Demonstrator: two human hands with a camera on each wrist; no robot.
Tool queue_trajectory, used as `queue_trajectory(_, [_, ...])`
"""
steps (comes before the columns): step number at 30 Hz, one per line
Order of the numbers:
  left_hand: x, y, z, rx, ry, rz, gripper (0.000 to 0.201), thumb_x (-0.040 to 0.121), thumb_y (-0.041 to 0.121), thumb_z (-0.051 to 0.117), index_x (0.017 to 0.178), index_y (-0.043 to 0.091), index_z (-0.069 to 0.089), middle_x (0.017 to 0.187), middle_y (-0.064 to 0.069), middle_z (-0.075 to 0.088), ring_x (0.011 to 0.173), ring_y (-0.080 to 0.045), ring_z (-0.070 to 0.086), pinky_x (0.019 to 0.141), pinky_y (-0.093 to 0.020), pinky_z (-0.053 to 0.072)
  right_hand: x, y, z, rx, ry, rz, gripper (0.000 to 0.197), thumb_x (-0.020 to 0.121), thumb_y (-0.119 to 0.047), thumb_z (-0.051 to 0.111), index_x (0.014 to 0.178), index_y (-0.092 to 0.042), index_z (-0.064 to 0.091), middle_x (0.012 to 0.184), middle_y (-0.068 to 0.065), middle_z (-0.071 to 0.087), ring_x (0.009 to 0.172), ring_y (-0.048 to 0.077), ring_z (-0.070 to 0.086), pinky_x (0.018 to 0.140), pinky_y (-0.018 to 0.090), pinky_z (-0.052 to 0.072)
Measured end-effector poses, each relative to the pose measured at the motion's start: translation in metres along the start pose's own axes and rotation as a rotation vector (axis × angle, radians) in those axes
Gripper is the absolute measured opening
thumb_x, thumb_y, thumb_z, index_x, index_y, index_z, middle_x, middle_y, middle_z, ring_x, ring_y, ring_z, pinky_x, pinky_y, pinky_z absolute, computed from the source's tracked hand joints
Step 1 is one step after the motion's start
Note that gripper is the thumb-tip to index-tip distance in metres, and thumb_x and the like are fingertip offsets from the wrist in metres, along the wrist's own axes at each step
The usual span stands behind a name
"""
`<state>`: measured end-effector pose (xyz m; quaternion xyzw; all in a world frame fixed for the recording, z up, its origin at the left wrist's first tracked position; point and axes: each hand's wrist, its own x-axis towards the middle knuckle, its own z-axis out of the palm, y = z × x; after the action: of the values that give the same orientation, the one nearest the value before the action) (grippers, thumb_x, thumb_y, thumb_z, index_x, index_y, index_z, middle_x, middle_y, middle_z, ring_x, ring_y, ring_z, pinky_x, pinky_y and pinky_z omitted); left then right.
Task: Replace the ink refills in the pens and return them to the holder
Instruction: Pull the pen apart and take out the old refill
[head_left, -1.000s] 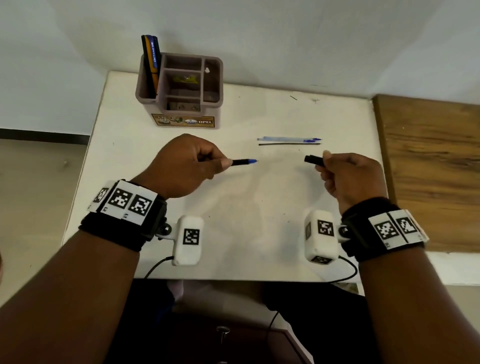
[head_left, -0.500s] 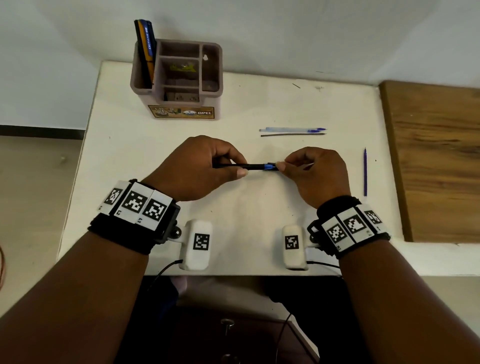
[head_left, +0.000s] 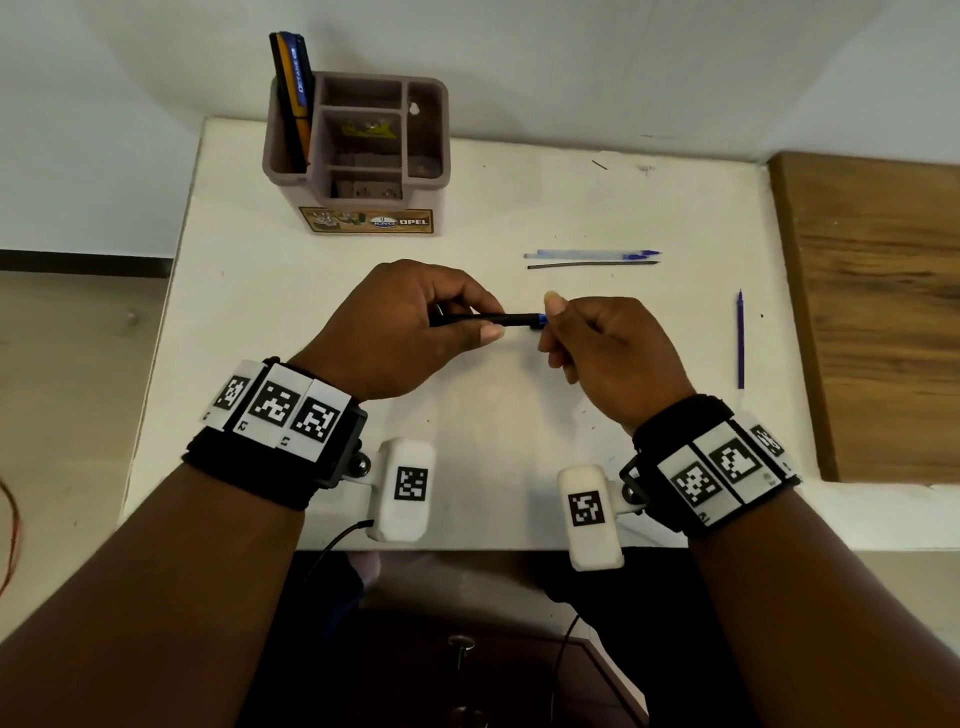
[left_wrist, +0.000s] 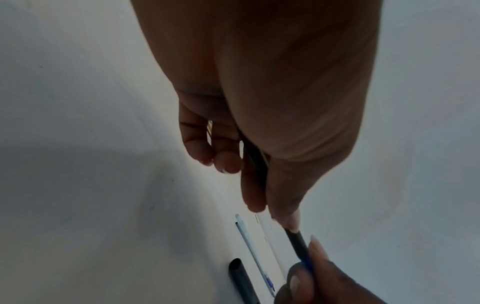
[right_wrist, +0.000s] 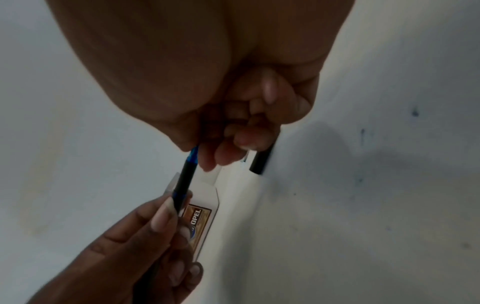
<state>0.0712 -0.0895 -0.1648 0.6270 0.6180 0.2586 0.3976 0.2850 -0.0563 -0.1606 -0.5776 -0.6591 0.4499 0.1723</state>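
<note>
My left hand (head_left: 467, 325) grips a black pen (head_left: 511, 318) and holds it level above the white table (head_left: 467, 426). My right hand (head_left: 551, 323) pinches the pen's blue tip (right_wrist: 193, 155) between thumb and forefinger. Its other curled fingers hold a short hollow black pen part (right_wrist: 261, 162), also seen in the left wrist view as a black tube (left_wrist: 240, 281). The brown pen holder (head_left: 358, 208) stands at the table's back left with dark and orange pens (head_left: 293, 98) in its left slot.
A clear refill with a blue tip (head_left: 592, 254) and a thin dark refill (head_left: 592, 264) lie side by side behind my right hand. A blue refill (head_left: 740, 340) lies near the table's right edge, beside a wooden surface (head_left: 878, 312).
My hands have come together: the right hand, still holding the black part, moved left and took the pen's blue tip. Over the last half second they barely moved.
</note>
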Motion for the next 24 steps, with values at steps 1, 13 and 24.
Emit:
queue_trajectory(1, [0.0,0.0,0.0,-0.021,0.003,0.004,0.01,0.086,0.038,0.076,0.094,0.043,0.073,0.085,0.012,0.074,0.08,-0.006,0.064,0.07,-0.023,0.049,0.0,-0.001,-0.001,0.048,0.007,0.001,0.046,0.103,-0.039,0.051,0.069,-0.014,0.07,0.062,-0.003,0.066,0.052,0.004,0.055,0.057,0.019,0.045])
queue_trajectory(13, [-0.003,0.009,0.002,-0.225,-0.001,0.0,0.007,0.088,0.021,0.075,0.093,0.025,0.077,0.07,0.008,0.072,0.062,-0.001,0.061,0.062,-0.014,0.048,-0.004,-0.004,-0.011,0.137,0.046,-0.115,0.033,0.098,-0.027,0.062,0.078,-0.006,0.076,0.064,0.0,0.07,0.051,0.006,0.062,0.05,0.014,0.045])
queue_trajectory(24, [-0.004,0.012,0.002,-0.117,0.028,0.046,0.008,0.085,0.026,0.078,0.093,0.027,0.077,0.075,0.016,0.073,0.07,-0.001,0.067,0.066,-0.011,0.049,-0.005,-0.007,-0.009,0.121,0.013,-0.064,0.035,0.096,-0.035,0.064,0.077,-0.008,0.076,0.062,-0.003,0.069,0.052,0.005,0.061,0.051,0.014,0.045])
